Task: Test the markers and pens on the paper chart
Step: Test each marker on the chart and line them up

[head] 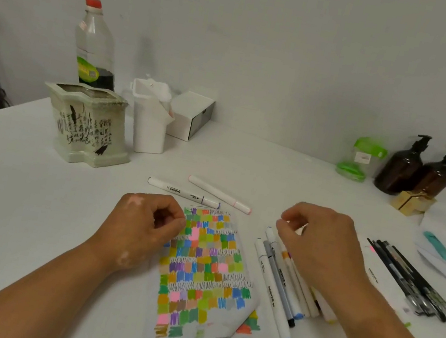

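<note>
White table (27, 223) against a pale wall, all items sit on it. Both forearms come in from the bottom edge.

Paper chart (207, 270) lies flat at centre front between the two hands. It is filled with rows of coloured swatches and black zigzag scribbles; its bottom right corner is curled up.

Left hand (143, 226): fingers curled into a loose fist, nothing seen inside it, knuckles against the chart's upper left edge.

Right hand (318, 245): palm down over the row of white markers (278, 286) just right of the chart. Fingers bent, thumb and index tips close together at the far end of one marker. Cannot tell if it actually grips one.

Back left: ceramic planter (89, 127) with black brush writing. A clear plastic bottle (95, 48) with a red cap and dark liquid low down stands behind it. A white plastic container (149, 123) stands right of the planter, with a white box (191, 115) beside that.

Back right: two amber pump bottles (400, 167) touching, a green clear item (360, 160) left of them and a small gold box (412, 203) in front.

Pile of black pens (416, 283) lies far right, apart from the markers.

Two loose markers lie past the chart's top edge: a purple-tipped marker (183, 192) and a pink-tipped marker (218, 194), near each other, both capped.

A teal item (438, 250) lies on white paper at the right edge.
</note>
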Demonstrator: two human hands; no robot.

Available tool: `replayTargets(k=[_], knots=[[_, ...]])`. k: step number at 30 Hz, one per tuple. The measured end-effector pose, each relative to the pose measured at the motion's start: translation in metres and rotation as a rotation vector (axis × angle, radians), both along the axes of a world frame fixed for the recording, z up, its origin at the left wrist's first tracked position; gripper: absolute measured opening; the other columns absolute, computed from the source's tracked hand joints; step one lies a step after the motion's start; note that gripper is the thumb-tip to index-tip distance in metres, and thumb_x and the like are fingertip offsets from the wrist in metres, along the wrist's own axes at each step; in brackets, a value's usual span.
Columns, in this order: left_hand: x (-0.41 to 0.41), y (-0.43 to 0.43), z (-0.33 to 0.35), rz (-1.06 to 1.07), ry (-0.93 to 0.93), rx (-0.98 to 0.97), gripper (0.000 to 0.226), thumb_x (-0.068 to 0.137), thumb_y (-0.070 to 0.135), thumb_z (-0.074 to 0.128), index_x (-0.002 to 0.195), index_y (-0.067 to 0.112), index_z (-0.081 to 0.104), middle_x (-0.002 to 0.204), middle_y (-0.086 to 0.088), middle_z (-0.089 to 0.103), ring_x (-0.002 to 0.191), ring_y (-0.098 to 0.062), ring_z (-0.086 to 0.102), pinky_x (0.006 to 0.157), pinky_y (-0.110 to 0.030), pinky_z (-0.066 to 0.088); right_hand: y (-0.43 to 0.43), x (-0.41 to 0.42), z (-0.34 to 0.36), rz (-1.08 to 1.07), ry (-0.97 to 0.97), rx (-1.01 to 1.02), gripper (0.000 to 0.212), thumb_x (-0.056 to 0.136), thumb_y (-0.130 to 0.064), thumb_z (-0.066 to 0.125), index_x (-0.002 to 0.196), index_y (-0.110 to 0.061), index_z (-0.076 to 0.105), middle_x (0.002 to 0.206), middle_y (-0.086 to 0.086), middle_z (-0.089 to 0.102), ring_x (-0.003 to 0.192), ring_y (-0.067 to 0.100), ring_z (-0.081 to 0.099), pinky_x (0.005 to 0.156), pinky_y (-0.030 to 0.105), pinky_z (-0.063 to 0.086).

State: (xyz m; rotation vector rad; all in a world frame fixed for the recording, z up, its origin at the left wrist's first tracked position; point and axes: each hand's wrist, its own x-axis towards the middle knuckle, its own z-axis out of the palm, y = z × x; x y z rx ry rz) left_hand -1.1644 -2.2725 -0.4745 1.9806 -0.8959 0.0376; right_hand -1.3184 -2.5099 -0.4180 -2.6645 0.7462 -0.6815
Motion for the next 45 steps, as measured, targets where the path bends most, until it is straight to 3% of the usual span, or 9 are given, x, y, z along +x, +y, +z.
replayTargets(k=[2,8,17,20,25,31,36,40,45], knots=[[0.0,0.0,0.0,-0.005,0.015,0.006,0.012,0.087,0.025,0.075,0.076,0.028,0.071,0.074,0.021,0.068,0.071,-0.002,0.063,0.055,-0.011,0.046,0.0,0.031,0.006,0.099,0.066,-0.026,0.011,0.091,-0.031,0.068,0.098,-0.03,0.076,0.09,-0.012,0.073,0.077,0.007,0.064,0.077,0.03,0.056],[-0.001,0.001,0.002,-0.036,0.041,0.027,0.011,0.087,0.025,0.074,0.077,0.028,0.072,0.072,0.022,0.067,0.072,0.0,0.064,0.055,-0.009,0.046,-0.002,0.108,-0.005,0.292,0.357,-0.087,0.034,0.099,-0.03,0.061,0.132,-0.02,0.065,0.129,0.001,0.067,0.115,0.02,0.061,0.101,0.033,0.048],[0.003,0.002,0.001,-0.057,0.041,0.05,0.01,0.087,0.025,0.074,0.079,0.029,0.071,0.073,0.013,0.069,0.073,-0.002,0.064,0.057,-0.012,0.048,-0.006,0.122,-0.009,0.189,0.375,-0.113,0.038,0.096,-0.018,0.064,0.134,-0.024,0.061,0.121,0.002,0.066,0.107,0.022,0.061,0.09,0.034,0.052],[0.002,0.002,0.001,-0.066,0.039,0.047,0.01,0.088,0.026,0.074,0.079,0.03,0.071,0.073,0.014,0.069,0.072,-0.003,0.063,0.057,-0.012,0.048,-0.003,0.098,0.007,0.198,0.225,0.195,0.045,0.094,-0.02,0.069,0.137,-0.025,0.058,0.116,0.0,0.067,0.098,0.018,0.065,0.079,0.028,0.054],[-0.002,0.003,0.005,-0.095,0.033,-0.022,0.01,0.086,0.024,0.076,0.078,0.029,0.072,0.071,0.015,0.067,0.067,-0.006,0.059,0.057,-0.013,0.047,0.029,0.042,0.018,0.297,-0.014,0.912,0.023,0.089,-0.006,0.072,0.108,-0.019,0.067,0.089,0.002,0.077,0.081,0.018,0.078,0.066,0.028,0.062],[-0.014,0.004,0.009,-0.287,0.091,-0.073,0.008,0.085,0.034,0.073,0.092,0.032,0.073,0.085,0.009,0.071,0.077,-0.018,0.062,0.068,-0.032,0.055,0.053,0.003,-0.001,0.334,-0.179,1.143,0.014,0.091,-0.009,0.07,0.103,-0.016,0.072,0.098,0.008,0.079,0.092,0.023,0.077,0.073,0.032,0.061],[-0.017,0.002,0.011,-0.401,0.085,-0.019,0.029,0.087,0.052,0.065,0.113,0.039,0.068,0.103,0.013,0.071,0.096,-0.017,0.066,0.079,-0.029,0.055,0.068,-0.002,-0.012,0.406,-0.217,1.107,0.02,0.077,-0.022,0.082,0.095,-0.028,0.076,0.093,0.002,0.078,0.079,0.015,0.073,0.067,0.025,0.056],[-0.023,-0.003,0.012,-0.435,-0.005,0.033,0.028,0.096,0.048,0.056,0.121,0.04,0.064,0.105,0.017,0.07,0.097,-0.013,0.067,0.078,-0.023,0.053,0.076,0.0,-0.014,0.468,-0.217,1.007,0.02,0.073,-0.029,0.08,0.092,-0.031,0.075,0.084,0.006,0.076,0.073,0.023,0.071,0.063,0.025,0.056],[-0.031,-0.01,0.011,-0.42,-0.081,0.085,0.035,0.103,0.04,0.04,0.128,0.028,0.061,0.103,0.011,0.067,0.094,-0.014,0.064,0.078,-0.028,0.052,0.079,0.001,-0.018,0.413,-0.263,0.874,0.017,0.078,-0.027,0.085,0.086,-0.03,0.07,0.071,0.001,0.071,0.063,0.013,0.068,0.058,0.023,0.056]])
